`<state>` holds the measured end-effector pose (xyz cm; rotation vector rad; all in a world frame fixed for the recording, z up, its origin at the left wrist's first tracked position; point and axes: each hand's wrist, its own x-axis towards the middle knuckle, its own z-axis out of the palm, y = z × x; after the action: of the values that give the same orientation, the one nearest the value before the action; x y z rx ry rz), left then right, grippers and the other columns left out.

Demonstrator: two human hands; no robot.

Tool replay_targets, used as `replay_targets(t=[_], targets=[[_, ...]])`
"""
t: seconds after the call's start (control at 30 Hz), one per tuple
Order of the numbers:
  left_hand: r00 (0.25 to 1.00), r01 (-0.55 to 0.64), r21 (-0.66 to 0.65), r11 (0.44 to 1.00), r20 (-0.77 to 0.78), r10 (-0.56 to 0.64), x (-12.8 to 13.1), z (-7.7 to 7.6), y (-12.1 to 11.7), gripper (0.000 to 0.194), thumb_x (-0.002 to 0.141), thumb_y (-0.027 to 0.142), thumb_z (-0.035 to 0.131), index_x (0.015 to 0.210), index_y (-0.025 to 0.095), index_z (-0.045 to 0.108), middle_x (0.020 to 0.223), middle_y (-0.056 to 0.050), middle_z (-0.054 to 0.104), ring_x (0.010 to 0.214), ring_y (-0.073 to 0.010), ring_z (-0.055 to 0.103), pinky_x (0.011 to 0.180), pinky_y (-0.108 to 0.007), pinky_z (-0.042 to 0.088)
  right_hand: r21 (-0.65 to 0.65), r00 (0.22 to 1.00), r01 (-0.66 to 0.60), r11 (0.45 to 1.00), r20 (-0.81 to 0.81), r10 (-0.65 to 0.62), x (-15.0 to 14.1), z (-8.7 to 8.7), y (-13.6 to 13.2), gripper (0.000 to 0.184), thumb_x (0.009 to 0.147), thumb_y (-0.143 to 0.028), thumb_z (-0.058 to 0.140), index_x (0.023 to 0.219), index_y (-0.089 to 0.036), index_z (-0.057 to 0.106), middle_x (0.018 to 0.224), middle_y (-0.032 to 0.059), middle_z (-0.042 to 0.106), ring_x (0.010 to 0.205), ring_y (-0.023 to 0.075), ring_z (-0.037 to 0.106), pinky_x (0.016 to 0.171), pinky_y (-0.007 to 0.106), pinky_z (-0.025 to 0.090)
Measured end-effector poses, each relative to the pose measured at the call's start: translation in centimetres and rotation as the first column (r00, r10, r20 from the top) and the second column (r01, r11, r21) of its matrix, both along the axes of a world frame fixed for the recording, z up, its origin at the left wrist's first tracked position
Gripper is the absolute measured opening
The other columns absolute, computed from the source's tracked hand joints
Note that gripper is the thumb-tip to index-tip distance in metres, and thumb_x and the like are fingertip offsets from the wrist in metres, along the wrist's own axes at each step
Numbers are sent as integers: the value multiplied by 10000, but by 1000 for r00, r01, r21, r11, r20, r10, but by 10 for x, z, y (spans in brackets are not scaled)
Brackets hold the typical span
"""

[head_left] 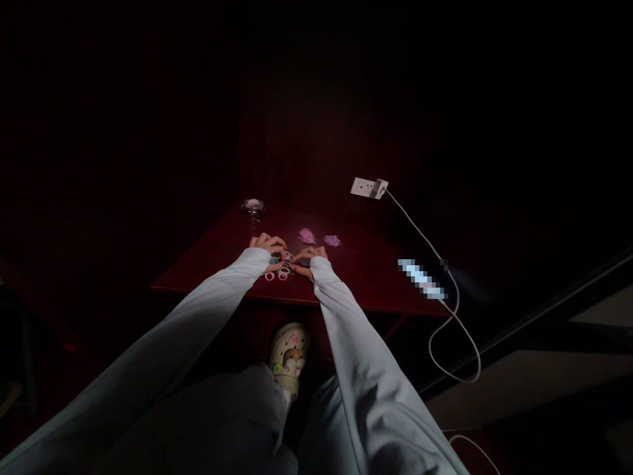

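Observation:
My left hand (268,246) and my right hand (311,254) meet over the near middle of a low dark red table (361,277). Their fingers pinch a small cluster of coloured rings or bands (287,258) held between them. A few small pale rings (275,275) lie on the table just under my left wrist. Both arms wear pale grey sleeves. The scene is very dim, so the exact item in each hand is hard to make out.
Two small pinkish-purple heaps (307,235) (331,241) lie beyond my hands. A small glass jar (252,207) stands at the far left. A white wall socket with a plug (368,188) feeds a cable (457,316) past a blurred object (421,278). My decorated clog (288,356) shows below.

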<state>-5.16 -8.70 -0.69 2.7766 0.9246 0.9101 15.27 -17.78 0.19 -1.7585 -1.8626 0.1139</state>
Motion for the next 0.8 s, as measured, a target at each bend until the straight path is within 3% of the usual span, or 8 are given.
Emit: replay_targets(t=[0.33,0.53,0.8], targets=[[1000,8,-74,997,20,-6,0,-2,3,13,825,264,787,831,273,792,1285,2,789,1124,-267,538,974,-452,352,6,1000,-7,1000,-17,8,0,1,-2,173,879,-303,872,1049,-328,881,1112,23,754,1132,236,541,1031,384,406],[997,-12,-43,999,72,16,3,-5,2,64,774,246,823,763,261,762,1223,11,808,1097,-259,536,955,-436,350,82,996,-69,994,66,63,-5,7,-8,125,897,-371,866,1020,-351,871,1137,20,745,1169,251,535,1044,373,399],[999,-27,-31,999,46,28,4,-4,3,79,771,240,835,802,262,766,1219,4,805,1096,-263,535,958,-437,351,58,988,-87,995,129,79,-7,7,-4,174,890,-403,885,1045,-328,868,1146,35,732,1164,255,510,1005,369,380]])
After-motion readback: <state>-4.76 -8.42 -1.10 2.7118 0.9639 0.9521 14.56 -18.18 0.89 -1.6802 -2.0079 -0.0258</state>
